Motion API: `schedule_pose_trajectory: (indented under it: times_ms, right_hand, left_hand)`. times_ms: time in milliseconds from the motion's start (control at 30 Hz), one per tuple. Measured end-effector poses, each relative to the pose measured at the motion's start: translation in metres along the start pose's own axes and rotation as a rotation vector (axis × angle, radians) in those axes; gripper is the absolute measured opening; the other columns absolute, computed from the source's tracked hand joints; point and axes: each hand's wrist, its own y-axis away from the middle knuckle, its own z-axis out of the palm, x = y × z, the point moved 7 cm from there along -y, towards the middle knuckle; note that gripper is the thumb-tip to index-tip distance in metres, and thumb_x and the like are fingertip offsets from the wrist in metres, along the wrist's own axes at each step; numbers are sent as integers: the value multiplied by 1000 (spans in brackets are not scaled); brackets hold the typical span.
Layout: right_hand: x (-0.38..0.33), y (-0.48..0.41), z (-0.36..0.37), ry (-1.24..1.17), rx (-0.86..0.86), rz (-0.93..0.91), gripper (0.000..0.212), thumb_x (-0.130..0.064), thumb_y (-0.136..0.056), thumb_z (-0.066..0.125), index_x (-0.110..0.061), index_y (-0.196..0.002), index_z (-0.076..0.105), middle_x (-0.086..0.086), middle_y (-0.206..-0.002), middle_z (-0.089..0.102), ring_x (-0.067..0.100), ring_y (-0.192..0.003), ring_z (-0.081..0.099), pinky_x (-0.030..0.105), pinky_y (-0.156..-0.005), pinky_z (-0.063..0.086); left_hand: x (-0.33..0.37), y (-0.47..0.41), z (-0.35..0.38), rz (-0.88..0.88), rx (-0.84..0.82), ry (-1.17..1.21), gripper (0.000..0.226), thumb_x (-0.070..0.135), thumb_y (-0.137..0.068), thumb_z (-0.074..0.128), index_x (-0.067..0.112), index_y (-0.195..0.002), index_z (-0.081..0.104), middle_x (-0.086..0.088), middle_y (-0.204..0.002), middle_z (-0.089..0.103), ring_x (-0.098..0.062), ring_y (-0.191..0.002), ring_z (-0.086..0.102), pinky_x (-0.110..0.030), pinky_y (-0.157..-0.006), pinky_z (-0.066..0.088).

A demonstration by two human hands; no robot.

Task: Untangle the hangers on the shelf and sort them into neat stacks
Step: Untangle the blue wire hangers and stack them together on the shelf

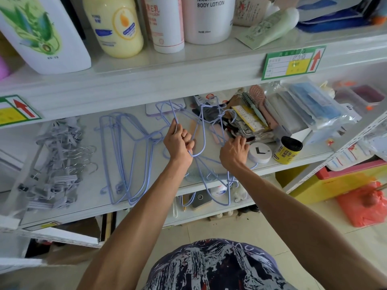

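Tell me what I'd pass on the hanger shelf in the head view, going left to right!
Grey clip hangers, lilac wire hanger stack, left hand gripping a tangled hanger, right hand, round white clock, black jar with yellow label.

Thin lilac wire hangers form a tangle [202, 126] on the middle of the white shelf [90, 189], partly lifted, with some loops hanging past the front edge. The left grip [178, 141] curls round several of its wires; the right grip [234, 151] reaches into them. To the left, lilac hangers [129, 155] lie flat in a loose stack. Far left, grey clip hangers [56, 164] with metal hooks lie heaped.
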Motion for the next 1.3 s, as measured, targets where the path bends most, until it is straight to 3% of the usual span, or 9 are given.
schedule_pose_trajectory:
  times_ms: [100, 200, 300, 433, 667, 833, 1033, 1200, 1300]
  right_hand:
    - [-4, -7, -1, 43, 6, -54, 31, -18, -94, 47, -8, -121, 57, 14, -128, 54, 31, -119, 42, 42, -98, 33]
    - [-10, -10, -4, -69, -32, -98, 24, -23, -102, 42, -9, -118, 52, 15, -114, 67, 35, -108, 61, 38, -79, 41]
    - [-17, -11, -10, -121, -25, -128, 29, -35, -105, 37, -10, -113, 50, 14, -103, 70, 36, -93, 68, 35, -67, 40]
    - [-27, -11, -26, -104, 21, -165, 35, -37, -106, 30, -10, -114, 50, 14, -98, 70, 34, -88, 68, 35, -64, 38]
    - [-43, 6, -50, -88, 60, -261, 30, -35, -106, 29, -12, -116, 47, 12, -91, 70, 32, -77, 66, 36, -62, 37]
    - [-35, 17, -49, -89, 37, -252, 34, -38, -107, 26, -11, -111, 47, 12, -84, 69, 28, -61, 50, 35, -58, 35]
    - [-30, 19, -49, -136, 13, -189, 35, -37, -107, 28, -9, -110, 49, 14, -92, 70, 35, -77, 65, 36, -61, 35]
    - [-21, 13, -28, -224, -24, -48, 36, -35, -106, 30, -8, -111, 53, 16, -105, 69, 36, -94, 65, 37, -70, 35]
    - [-13, 11, -21, -233, 9, -1, 37, -36, -106, 31, -9, -113, 54, 16, -107, 69, 36, -97, 65, 36, -72, 33]
  left_hand:
    - [1, 0, 1, 14, -18, -12, 39, 8, -102, 46, 19, -138, 56, 6, -59, 18, -7, -44, 17, -18, -34, 16]
    - [4, -1, 1, 32, -30, -8, 39, 9, -103, 45, 19, -138, 56, 8, -57, 19, -7, -44, 17, -18, -35, 15]
    - [6, -1, 1, 54, -35, -16, 37, 10, -103, 45, 21, -136, 58, 7, -57, 20, -7, -44, 17, -17, -36, 15]
    - [6, 1, 4, 69, -24, -5, 33, 9, -102, 47, 24, -126, 64, 3, -64, 18, -8, -45, 16, -18, -37, 15]
    - [12, 2, 14, 76, -15, 67, 35, 9, -103, 44, 16, -134, 59, 7, -59, 17, -8, -45, 16, -18, -37, 14]
    - [33, -10, 9, 113, 15, 103, 34, 8, -103, 41, 16, -132, 55, 7, -60, 23, -5, -42, 21, -15, -33, 16]
    - [40, -16, 1, 97, -9, 149, 29, 7, -103, 39, 23, -89, 59, 8, -56, 24, -5, -39, 21, -15, -32, 14]
    - [40, -29, -14, 36, -61, 225, 33, 8, -103, 36, 22, -75, 45, 9, -49, 28, -4, -34, 23, -14, -27, 14]
    - [47, -40, -26, 90, -82, 255, 31, 10, -103, 36, 23, -78, 48, 9, -49, 28, -3, -33, 23, -14, -26, 15]
